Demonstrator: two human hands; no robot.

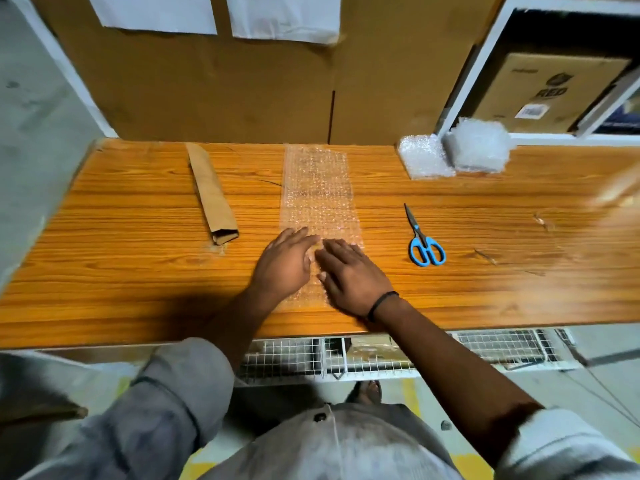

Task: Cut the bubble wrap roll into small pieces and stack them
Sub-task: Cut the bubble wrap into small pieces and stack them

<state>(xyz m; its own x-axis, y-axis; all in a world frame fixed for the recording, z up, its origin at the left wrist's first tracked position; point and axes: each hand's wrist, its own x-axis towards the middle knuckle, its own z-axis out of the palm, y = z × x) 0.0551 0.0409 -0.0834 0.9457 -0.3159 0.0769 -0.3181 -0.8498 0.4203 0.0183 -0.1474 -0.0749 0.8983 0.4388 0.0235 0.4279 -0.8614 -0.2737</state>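
Done: two stacks (453, 154) of pieces, upper right.
Left: bubble wrap strip (317, 188), centre, apparently uncut; scissors (424, 242) lie right of it.
Grips: left grip (284, 261) and right grip (349, 275) flat, fingers straight, pressing it.

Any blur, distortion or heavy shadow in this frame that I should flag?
Head view: wide-angle bending curves the table edges; blur smears the far right, while the scissors are crisp; a dark shadow lies on the wood beside the left forearm; the bubble wrap strip under the left hand and right hand shows small glints; the cut stacks look bright and soft.
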